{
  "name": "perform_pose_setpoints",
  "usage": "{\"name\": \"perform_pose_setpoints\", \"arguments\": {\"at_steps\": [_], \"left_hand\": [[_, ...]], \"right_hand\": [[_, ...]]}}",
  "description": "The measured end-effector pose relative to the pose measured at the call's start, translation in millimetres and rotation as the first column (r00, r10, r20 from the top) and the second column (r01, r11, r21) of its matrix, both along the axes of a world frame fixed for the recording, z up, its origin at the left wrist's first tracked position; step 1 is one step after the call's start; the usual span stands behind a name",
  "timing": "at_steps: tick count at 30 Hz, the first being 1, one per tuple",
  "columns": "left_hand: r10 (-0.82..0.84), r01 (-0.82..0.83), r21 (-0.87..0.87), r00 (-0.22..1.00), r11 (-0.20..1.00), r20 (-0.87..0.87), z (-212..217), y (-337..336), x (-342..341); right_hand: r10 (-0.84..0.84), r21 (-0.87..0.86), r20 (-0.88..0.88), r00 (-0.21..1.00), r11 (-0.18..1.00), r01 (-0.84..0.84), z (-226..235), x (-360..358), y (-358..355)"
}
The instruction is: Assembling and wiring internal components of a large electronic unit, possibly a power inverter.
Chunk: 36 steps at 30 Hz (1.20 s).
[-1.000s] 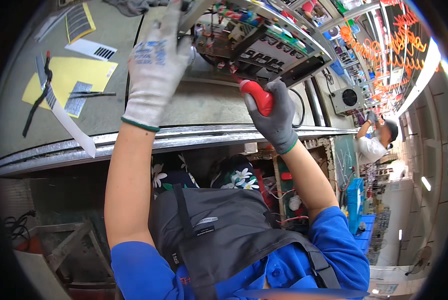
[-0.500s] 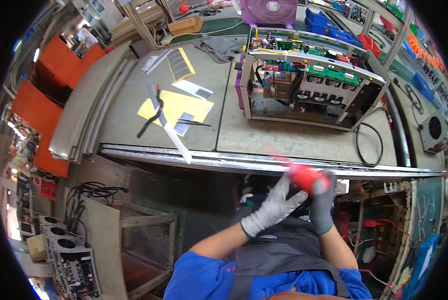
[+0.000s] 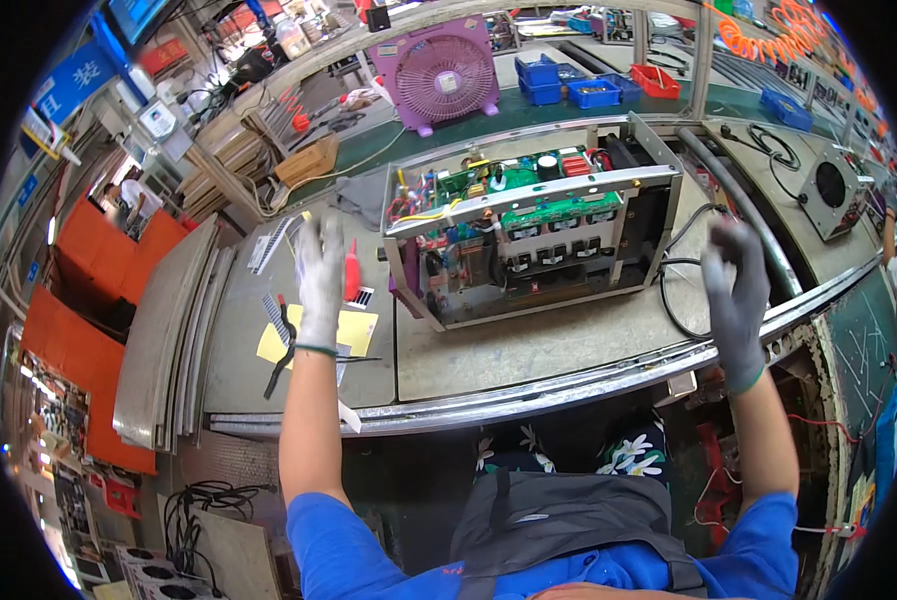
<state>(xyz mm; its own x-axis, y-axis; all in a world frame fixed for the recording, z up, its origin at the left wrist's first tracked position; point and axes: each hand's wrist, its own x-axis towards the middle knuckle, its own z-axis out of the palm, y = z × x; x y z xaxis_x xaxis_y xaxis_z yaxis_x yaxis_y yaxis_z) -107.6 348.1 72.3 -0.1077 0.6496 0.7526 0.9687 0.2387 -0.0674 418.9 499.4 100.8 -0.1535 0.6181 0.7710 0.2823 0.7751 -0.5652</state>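
Left grip: my left hand (image 3: 320,285), in a pale glove, is raised over the table (image 3: 528,350) with fingers spread wide and nothing in its grasp; a red-handled screwdriver (image 3: 352,272) shows just beside its palm, and I cannot tell whether they touch.
Right grip: my right hand (image 3: 734,300), in a grey glove, is lifted near the table's front edge, fingers loosely open, empty.
Work piece: an open metal chassis (image 3: 533,235) with green circuit boards and coloured wires stands on the table between my hands, nearer the left one.
Cable: a black cord (image 3: 680,270) loops from the chassis's right side toward my right hand.
Labels: a yellow sheet (image 3: 358,335) lies flat under my left wrist, with white striped cards (image 3: 273,245) beyond it; black pliers (image 3: 284,345) rest on its left edge.
Signs: a blue rectangular sign (image 3: 68,85) hangs at upper left; its writing is too small for me to read.
Packages: blue bins (image 3: 568,82) and a red one (image 3: 658,80) sit behind a pink fan (image 3: 438,75).
Hidden: my left hand covers the screwdriver's tip.
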Motion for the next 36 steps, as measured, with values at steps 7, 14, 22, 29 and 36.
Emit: {"name": "perform_pose_setpoints", "arguments": {"at_steps": [7, 14, 22, 29, 36], "left_hand": [[-0.210, 0.423, -0.029, 0.505, 0.905, 0.837, 83.4, 130.5, 60.1], [-0.396, 0.401, -0.056, 0.915, 0.915, 0.079, 83.5, 16.5, 141.3], [-0.430, 0.415, 0.124, 0.892, 0.901, 0.138, -3.5, -121.9, 229.3], [-0.420, 0.422, 0.045, 0.877, 0.906, 0.235, -27.2, -145.7, 239.5], [-0.297, 0.212, -0.677, 0.955, 0.705, -0.011, 55.1, -121.8, 232.1]], "right_hand": [[-0.092, 0.220, 0.340, 0.936, 0.975, 0.016, 89.3, -89.4, 91.5], [-0.055, 0.399, 0.608, 0.792, 0.883, -0.245, 81.9, -86.5, 52.5], [0.073, 0.358, 0.693, 0.717, 0.829, -0.430, 36.1, -7.1, -75.1], [0.220, 0.174, 0.627, 0.747, 0.896, -0.409, -27.0, 2.8, -103.0], [0.456, 0.094, 0.466, 0.758, 0.827, -0.555, -2.4, -90.3, -106.5]]}}
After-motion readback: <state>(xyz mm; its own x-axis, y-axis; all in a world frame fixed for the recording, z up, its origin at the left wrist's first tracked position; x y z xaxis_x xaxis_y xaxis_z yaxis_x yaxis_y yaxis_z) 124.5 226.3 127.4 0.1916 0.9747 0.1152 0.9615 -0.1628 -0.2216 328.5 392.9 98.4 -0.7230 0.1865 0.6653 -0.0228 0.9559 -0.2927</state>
